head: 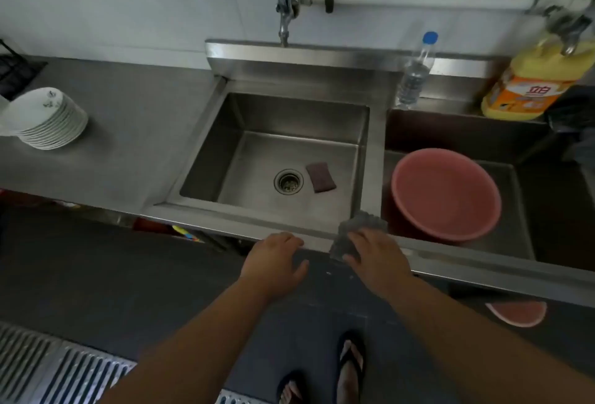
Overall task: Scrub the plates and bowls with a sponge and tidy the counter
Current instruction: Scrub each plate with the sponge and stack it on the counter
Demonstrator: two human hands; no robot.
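Note:
A stack of white bowls (48,120) stands on the steel counter (135,133) at the far left. A purple sponge (320,176) lies on the floor of the left sink (244,120), just right of the drain (288,181). My right hand (375,258) presses a grey cloth (357,229) onto the sink's front rim, at the divider between the two basins. My left hand (277,260) rests with fingers apart on the front rim, holding nothing.
A pink basin (446,194) sits in the right sink. A water bottle (415,71) and a yellow detergent jug (534,81) stand on the back ledge. The faucet (285,17) hangs over the left sink. A dark rack (16,68) is at the far left.

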